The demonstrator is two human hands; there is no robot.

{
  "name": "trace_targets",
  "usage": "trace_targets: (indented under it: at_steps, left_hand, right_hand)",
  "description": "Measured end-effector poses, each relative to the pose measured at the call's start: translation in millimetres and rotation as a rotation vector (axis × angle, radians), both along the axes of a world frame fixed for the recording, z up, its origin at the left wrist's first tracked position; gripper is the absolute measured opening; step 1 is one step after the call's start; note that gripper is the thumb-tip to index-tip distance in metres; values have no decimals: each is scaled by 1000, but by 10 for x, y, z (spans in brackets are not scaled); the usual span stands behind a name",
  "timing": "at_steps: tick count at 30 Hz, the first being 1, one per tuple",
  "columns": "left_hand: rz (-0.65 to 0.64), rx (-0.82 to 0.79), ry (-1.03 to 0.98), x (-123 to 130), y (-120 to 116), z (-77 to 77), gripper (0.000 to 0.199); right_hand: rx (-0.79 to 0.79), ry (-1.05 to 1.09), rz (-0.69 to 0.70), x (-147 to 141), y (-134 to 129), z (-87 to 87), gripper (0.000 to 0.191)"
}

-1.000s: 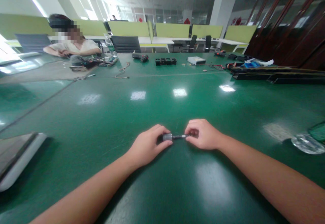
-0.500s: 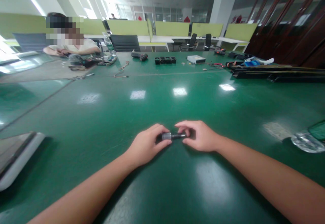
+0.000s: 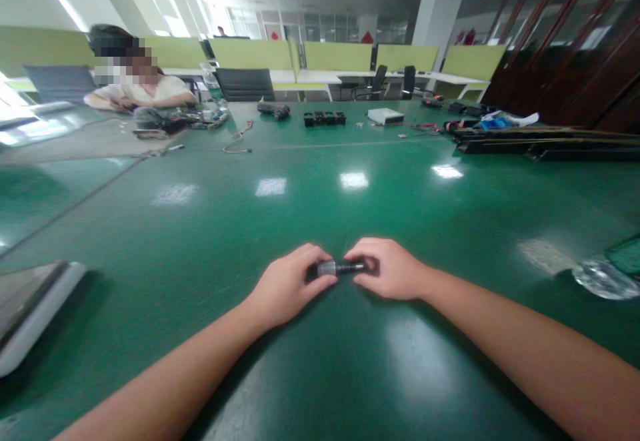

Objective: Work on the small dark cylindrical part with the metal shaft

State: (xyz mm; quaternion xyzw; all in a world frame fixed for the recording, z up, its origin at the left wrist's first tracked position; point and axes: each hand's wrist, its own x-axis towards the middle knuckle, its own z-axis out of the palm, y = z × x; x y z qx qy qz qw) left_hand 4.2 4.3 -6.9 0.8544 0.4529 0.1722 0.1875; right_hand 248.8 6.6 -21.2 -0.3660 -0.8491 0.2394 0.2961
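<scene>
Two-handed hold on a small cylinder, seen from above. The rod, thick and grey at one end, narrow and dark at the other, lies level between the hands, at or just above the table; whether it touches the surface cannot be told. The left hand is closed on the thick end, thumb on the near side and fingers on the far side; this broad part probably offers the firmer purchase, so the left appears to serve as the anchor. The right hand curls about the narrow end, with thumb and forefinger apart on either side of it. Whether an inner finger presses on the tip cannot be told. Such a looser posture would suit guiding or re-gripping more than bearing weight. Both wrists stay low over the table, which likely steadies them.

Margins: a bottle shows at the right edge and a flat device at the left, both well apart from the hands. Along the far side are a black block, a white box, a cable and a seated co-worker.
</scene>
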Motion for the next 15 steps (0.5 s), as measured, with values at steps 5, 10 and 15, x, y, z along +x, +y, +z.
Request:
trace_targets:
  at_steps: [5,10,15]
  left_hand:
    - [6,12,11,7,4,-17,23]
    - [1,28,6,13,11,-23,23]
    - [4,30,11,18,12,-15,24]
  right_hand:
    - [34,-38,8,-35,11,-25,28]
    - [51,-67,10,-65,18,-46,27]
    - [70,-96,13,-81,17,-40,27]
